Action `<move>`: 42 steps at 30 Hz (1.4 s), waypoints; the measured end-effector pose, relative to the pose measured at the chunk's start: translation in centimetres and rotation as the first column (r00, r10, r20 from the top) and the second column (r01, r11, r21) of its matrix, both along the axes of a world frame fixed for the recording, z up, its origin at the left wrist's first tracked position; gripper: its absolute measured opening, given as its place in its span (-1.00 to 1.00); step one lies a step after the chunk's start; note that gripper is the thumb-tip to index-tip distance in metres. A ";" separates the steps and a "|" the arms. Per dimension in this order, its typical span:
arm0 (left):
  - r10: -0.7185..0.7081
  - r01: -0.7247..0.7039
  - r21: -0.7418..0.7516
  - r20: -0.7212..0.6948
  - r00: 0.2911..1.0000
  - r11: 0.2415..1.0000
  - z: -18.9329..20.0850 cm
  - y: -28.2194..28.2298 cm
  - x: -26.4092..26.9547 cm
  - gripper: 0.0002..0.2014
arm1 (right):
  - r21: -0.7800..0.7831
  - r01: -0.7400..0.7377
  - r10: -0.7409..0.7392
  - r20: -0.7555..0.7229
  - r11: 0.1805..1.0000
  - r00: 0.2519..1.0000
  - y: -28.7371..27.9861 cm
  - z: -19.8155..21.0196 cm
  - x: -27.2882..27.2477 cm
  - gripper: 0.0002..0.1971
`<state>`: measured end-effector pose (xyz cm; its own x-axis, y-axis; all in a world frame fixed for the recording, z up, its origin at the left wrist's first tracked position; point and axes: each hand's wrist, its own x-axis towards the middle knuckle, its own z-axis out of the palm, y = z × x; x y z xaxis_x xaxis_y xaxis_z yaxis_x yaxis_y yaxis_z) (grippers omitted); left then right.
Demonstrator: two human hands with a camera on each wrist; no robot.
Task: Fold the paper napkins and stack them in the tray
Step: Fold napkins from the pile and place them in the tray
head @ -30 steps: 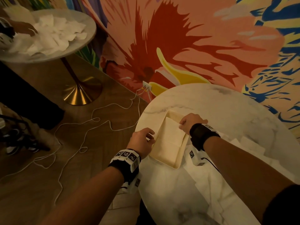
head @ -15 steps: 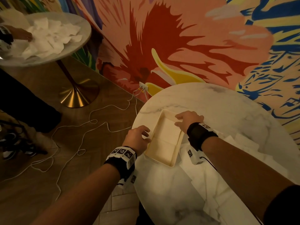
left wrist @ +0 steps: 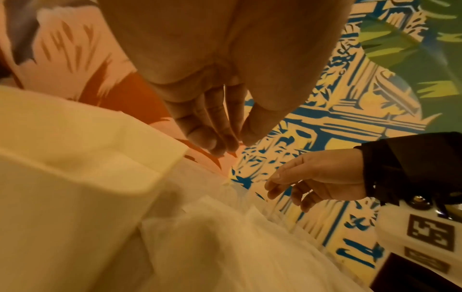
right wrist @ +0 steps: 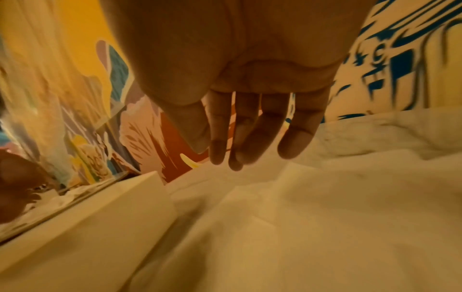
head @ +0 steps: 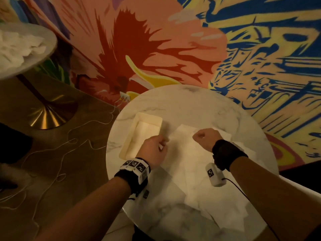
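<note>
While both hands hover over loose napkins (head: 189,153) — left grip (head: 153,151) and right grip (head: 205,138) slack, empty.

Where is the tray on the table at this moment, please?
In the head view the tray sits at the round table's left edge, just beyond the left hand, beside the loose napkins.

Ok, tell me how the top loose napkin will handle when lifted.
Probably floppy: the napkin lies thin and creased, so it would likely droop from a pinch. Likely very light. It overlaps other napkins, so a neighbour may drag along.
</note>
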<state>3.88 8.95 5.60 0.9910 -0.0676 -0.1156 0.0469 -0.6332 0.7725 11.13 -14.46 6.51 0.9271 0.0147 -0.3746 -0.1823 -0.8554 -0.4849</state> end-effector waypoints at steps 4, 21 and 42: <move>-0.110 0.111 -0.004 -0.104 0.988 0.994 -1.9 -4.8 -1.3 -0.84 | -0.044 0.061 -0.064 -0.075 0.997 0.995 -5.3 -1.4 -3.6 -0.73; -0.270 0.318 0.197 -0.235 0.934 0.928 -6.8 -17.5 -4.5 -0.65 | 0.037 0.218 -0.206 -0.209 0.975 0.956 -13.8 -6.3 -14.2 -0.65; -0.036 0.058 0.117 -0.183 0.982 0.991 -2.6 -17.5 -2.6 -0.67 | 0.308 0.239 -0.237 -0.045 0.921 0.971 -14.6 -4.4 -13.3 -0.72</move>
<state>1.25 -8.53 2.99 0.9492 -0.0879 -0.3021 0.1463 -0.7267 0.6712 -2.15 -29.04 2.06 0.9150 -0.0899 -0.3933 -0.3662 -0.5944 -0.7159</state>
